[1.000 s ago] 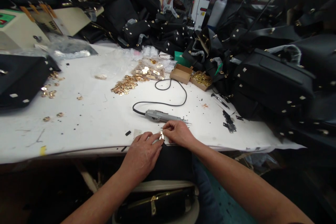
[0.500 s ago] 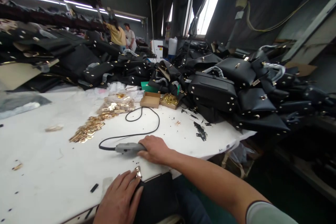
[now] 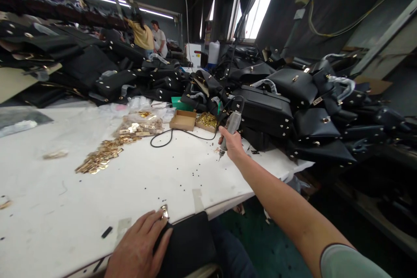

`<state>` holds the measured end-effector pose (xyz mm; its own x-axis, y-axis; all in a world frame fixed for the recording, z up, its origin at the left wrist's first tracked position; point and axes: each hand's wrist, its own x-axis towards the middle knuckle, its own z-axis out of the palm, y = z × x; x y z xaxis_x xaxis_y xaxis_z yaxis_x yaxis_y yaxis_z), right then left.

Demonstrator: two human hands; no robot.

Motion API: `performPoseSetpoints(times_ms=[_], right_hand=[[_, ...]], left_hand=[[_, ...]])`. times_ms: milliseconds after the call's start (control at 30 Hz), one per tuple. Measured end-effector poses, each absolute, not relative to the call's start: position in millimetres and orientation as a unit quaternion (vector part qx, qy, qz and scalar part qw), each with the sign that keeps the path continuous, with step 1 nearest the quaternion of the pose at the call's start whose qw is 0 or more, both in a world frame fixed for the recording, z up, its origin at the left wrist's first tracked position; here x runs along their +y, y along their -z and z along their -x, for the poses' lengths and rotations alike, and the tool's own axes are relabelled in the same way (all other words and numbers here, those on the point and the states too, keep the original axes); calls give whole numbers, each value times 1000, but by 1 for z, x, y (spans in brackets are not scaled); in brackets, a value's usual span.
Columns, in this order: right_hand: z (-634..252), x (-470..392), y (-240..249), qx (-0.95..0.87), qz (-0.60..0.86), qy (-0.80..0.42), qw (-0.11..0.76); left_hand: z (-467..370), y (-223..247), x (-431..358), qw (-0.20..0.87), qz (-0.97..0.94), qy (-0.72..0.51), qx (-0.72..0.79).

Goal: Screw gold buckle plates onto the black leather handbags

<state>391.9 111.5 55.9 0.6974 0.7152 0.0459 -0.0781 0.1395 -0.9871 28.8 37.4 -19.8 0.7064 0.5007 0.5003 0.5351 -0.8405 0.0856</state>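
Note:
My right hand (image 3: pixel 232 141) is wrapped around a grey electric screwdriver (image 3: pixel 233 122), raised over the far right of the white table. Its thin bit points down and left, and a black cord (image 3: pixel 192 133) trails from it. At the near edge, my left hand (image 3: pixel 138 243) grips the flap of a black bag (image 3: pixel 189 243), thumb on the black material and fingertips at a shiny gold clasp plate (image 3: pixel 164 212). Part of the bag lies hidden under that hand. Close to the screwdriver stands a small cardboard box of gold screws (image 3: pixel 207 120).
Gold metal plates (image 3: pixel 99 156) lie heaped at centre left, by a plastic bag of more (image 3: pixel 138 127). An open cardboard box (image 3: pixel 183 120) sits behind. Black handbags (image 3: pixel 263 108) pile up along the back and right. Small black bits dot the white table (image 3: pixel 130 200). Two people stand far back.
My right hand has lifted the screwdriver from the table beside the bag and carried it away and right, near the screw box. The cord followed. My left hand stays on the bag.

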Motion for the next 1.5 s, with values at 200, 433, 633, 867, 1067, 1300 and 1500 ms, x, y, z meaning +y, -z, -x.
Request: performPoseSetpoints(times_ms=[200,433,633,867,1067,1300,1500], right_hand=[[-413,124,-50,-250,626,-189,714],[-417,140,-40,-256,624,-173,718],[-417,142,-30,-253,626,-185,714],[-415,133,-39,-247,620,-185,722],[-382,120,-53,-262,561,-245,746],[-289,84,-64,-273,457,-397,747],[-223,54,-60,-269,437,-482,710]], left_hand=[[-24,35,42,19,924,260,-280],[-22,38,45,40,926,260,-271],[-23,33,44,55,927,256,-268],[-25,32,41,53,924,259,-275],[-28,24,33,27,919,255,-299],[-34,8,21,-54,906,230,-351],[-37,3,15,-102,891,233,-377]])
